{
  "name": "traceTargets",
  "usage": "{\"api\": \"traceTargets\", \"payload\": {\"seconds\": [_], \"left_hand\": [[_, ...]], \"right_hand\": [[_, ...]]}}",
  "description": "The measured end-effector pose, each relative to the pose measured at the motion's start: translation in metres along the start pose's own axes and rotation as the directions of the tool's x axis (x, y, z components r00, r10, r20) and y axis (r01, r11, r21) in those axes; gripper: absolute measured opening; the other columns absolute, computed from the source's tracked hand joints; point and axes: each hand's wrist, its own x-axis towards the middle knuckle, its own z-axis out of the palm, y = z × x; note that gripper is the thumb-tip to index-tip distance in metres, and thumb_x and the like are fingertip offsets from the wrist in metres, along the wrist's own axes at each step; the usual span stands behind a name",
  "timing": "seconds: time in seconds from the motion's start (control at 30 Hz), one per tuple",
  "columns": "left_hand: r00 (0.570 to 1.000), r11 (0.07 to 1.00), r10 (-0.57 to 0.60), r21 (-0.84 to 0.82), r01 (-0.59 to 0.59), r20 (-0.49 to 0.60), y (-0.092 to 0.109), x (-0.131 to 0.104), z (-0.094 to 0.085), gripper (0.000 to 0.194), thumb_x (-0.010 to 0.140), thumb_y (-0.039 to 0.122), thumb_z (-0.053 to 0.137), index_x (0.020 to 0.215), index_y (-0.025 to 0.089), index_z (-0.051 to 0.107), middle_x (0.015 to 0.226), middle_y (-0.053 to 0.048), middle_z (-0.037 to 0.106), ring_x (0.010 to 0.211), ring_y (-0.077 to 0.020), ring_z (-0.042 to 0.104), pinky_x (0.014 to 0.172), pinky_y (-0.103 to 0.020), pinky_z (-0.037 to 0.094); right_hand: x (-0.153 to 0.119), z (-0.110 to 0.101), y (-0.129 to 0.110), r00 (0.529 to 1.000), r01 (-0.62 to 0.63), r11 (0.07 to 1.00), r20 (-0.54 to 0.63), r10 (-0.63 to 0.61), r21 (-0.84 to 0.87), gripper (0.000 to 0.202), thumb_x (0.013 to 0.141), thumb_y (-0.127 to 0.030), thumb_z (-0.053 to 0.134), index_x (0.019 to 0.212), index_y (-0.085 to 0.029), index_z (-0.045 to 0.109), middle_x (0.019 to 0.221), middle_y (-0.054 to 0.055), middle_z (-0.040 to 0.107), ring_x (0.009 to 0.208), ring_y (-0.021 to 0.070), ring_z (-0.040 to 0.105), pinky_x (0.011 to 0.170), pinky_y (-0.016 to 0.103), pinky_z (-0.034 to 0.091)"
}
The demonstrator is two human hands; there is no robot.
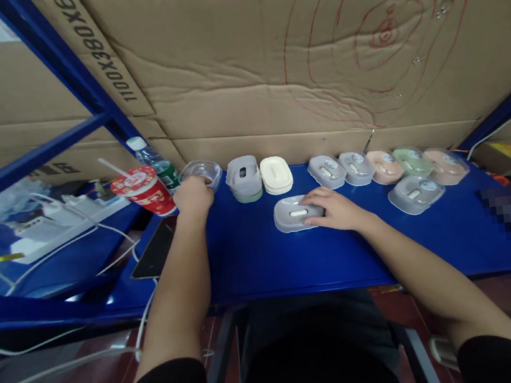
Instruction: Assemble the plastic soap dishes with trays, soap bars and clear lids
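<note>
On the blue table lies a grey oval case with a white bar in its middle. The fingers of my right hand rest on its right end, bent but apart. My left hand is at the clear plastic lids on the back left; its fingertips are partly hidden, and I cannot make out whether they grip a lid. Right of the lids stand a stack of grey and green trays and a cream stack.
Lidded cases in grey, pink and green line the back right, with another grey one in front. A red cup, a bottle and a dark phone or tablet are at the left. Cardboard rises behind.
</note>
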Motion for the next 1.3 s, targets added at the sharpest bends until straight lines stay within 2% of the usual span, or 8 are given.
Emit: {"api": "traceTargets", "payload": {"seconds": [0.53,0.7,0.77,0.83,0.93,1.07,1.17,1.3], "left_hand": [[0.973,0.979,-0.064,-0.204,0.017,-0.222,-0.008,0.003,0.001,0.029,0.092,0.023,0.068,0.12,0.021,0.075,0.135,-0.018,0.071,0.126,-0.0406,0.068,0.106,-0.055,0.055],[0.824,0.912,-0.029,-0.352,-0.209,-0.566,-0.009,-0.001,-0.003,0.023,0.096,0.029,0.066,0.118,0.021,0.069,0.132,-0.017,0.07,0.123,-0.0372,0.068,0.106,-0.053,0.054],[0.734,0.832,0.024,-0.393,-0.391,-0.679,-0.002,-0.008,-0.004,0.026,0.098,0.034,0.066,0.121,0.022,0.067,0.129,-0.014,0.073,0.116,-0.0317,0.071,0.101,-0.047,0.056],[0.698,0.693,0.08,-0.464,-0.552,-0.712,0.012,-0.02,-0.003,0.033,0.1,0.042,0.065,0.125,0.022,0.064,0.121,-0.011,0.076,0.103,-0.0257,0.075,0.091,-0.039,0.059],[0.772,0.403,0.215,-0.665,-0.629,-0.599,0.041,-0.043,0.002,0.041,0.101,0.054,0.063,0.126,0.022,0.064,0.096,-0.006,0.078,0.078,-0.0182,0.073,0.07,-0.03,0.057],[0.849,0.236,0.479,-0.898,-0.371,-0.224,0.074,-0.069,0.014,0.039,0.101,0.057,0.063,0.113,0.021,0.072,0.067,-0.001,0.07,0.049,-0.0115,0.052,0.049,-0.025,0.042],[0.858,0.287,0.508,-0.923,-0.258,-0.082,0.085,-0.076,0.025,0.039,0.105,0.055,0.056,0.113,0.022,0.076,0.067,-0.001,0.07,0.047,-0.0113,0.049,0.048,-0.026,0.042],[0.845,0.548,0.499,-0.685,-0.48,-0.192,0.087,-0.078,0.037,0.038,0.107,0.049,0.052,0.11,0.022,0.079,0.104,-0.009,0.08,0.09,-0.021,0.074,0.08,-0.034,0.059]], "right_hand": [[0.0,-0.001,0.0,1.0,-0.001,1.0,0.018,0.001,-0.008,0.048,0.097,-0.058,0.074,0.133,-0.024,0.074,0.127,0.012,0.076,0.12,0.0332,0.069,0.107,0.055,0.057],[0.001,-0.003,-0.003,0.998,-0.009,1.0,-0.063,0.008,-0.017,0.059,0.097,-0.065,0.069,0.14,-0.024,0.069,0.131,0.015,0.074,0.122,0.0354,0.07,0.107,0.058,0.057],[0.001,-0.005,-0.004,0.987,-0.039,0.999,-0.154,0.036,-0.013,0.07,0.097,-0.068,0.068,0.152,-0.026,0.059,0.14,0.016,0.071,0.129,0.0373,0.067,0.111,0.061,0.055],[0.0,-0.008,-0.005,0.963,-0.069,0.997,-0.263,0.06,-0.026,0.084,0.096,-0.07,0.067,0.165,-0.029,0.042,0.152,0.017,0.063,0.14,0.0395,0.061,0.117,0.065,0.051],[0.0,-0.014,-0.006,0.919,-0.063,0.99,-0.394,0.008,-0.128,0.109,0.089,-0.075,0.072,0.174,-0.032,0.02,0.17,0.018,0.046,0.156,0.0444,0.045,0.124,0.072,0.04],[0.0,-0.019,-0.011,0.947,0.014,0.966,-0.305,-0.095,-0.258,0.104,0.089,-0.071,0.075,0.173,-0.039,0.024,0.178,0.01,0.033,0.162,0.0452,0.035,0.127,0.075,0.033],[-0.001,-0.017,-0.012,0.96,0.121,0.968,-0.221,-0.169,-0.218,0.086,0.094,-0.059,0.074,0.169,-0.041,0.036,0.176,0.007,0.04,0.155,0.0394,0.048,0.124,0.067,0.043],[-0.003,-0.013,-0.006,0.975,0.108,0.99,-0.184,-0.124,-0.093,0.085,0.089,-0.051,0.081,0.165,-0.035,0.048,0.168,0.011,0.051,0.149,0.0385,0.055,0.123,0.064,0.045]]}}
